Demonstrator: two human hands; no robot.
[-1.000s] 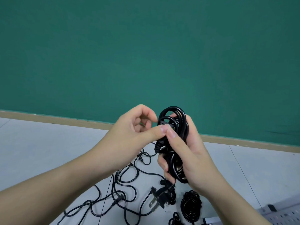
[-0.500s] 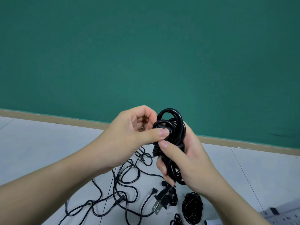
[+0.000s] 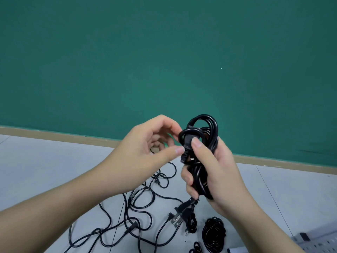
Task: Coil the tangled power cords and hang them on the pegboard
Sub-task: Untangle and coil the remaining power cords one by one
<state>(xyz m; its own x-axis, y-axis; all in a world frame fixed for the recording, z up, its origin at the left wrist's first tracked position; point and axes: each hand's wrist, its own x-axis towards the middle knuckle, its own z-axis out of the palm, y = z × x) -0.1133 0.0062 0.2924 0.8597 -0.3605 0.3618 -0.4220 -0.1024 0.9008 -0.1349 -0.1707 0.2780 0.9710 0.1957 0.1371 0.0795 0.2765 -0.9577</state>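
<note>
Right hand (image 3: 217, 172): positioned at 5 o'clock from frame centre, raised above the floor; fingers curled round the coiled cord, thumb (image 3: 197, 146) pressed flat on the front of the bundle near its top.
Coiled cord (image 3: 204, 143): black power cord wound into a long, upright bundle; held in the right hand; top loops protrude above the fist toward 12 o'clock, lower loops emerge below the fingers toward 6 o'clock.
Left hand (image 3: 145, 154): positioned at 9 o'clock of the coiled cord; fingers loosely curled, thumb extended toward 3 o'clock; the thumb tip and forefinger tip meet the left side of the bundle at a connector end. Whether they pinch the connector or only touch it cannot be told.
Plug (image 3: 182, 215): black, with bare metal blades; lies on the floor at 6 o'clock of the right hand, resting against a small coil.
Tangled cords (image 3: 138, 212): thin black cords in loose overlapping loops on the floor, spread from 6 to 8 o'clock of the left hand; partly hidden by the left forearm.
Second coil (image 3: 214, 234): compact round black coil on the floor, at 3 o'clock of the plug, just beside it; apart from the hands.
Pegboard (image 3: 317, 245): pale perforated panel at the 5 o'clock corner of the frame; only an edge is visible.
Floor (image 3: 54, 170): light grey tiles.
Wall (image 3: 164, 61): green, with a tan skirting strip along its base.
</note>
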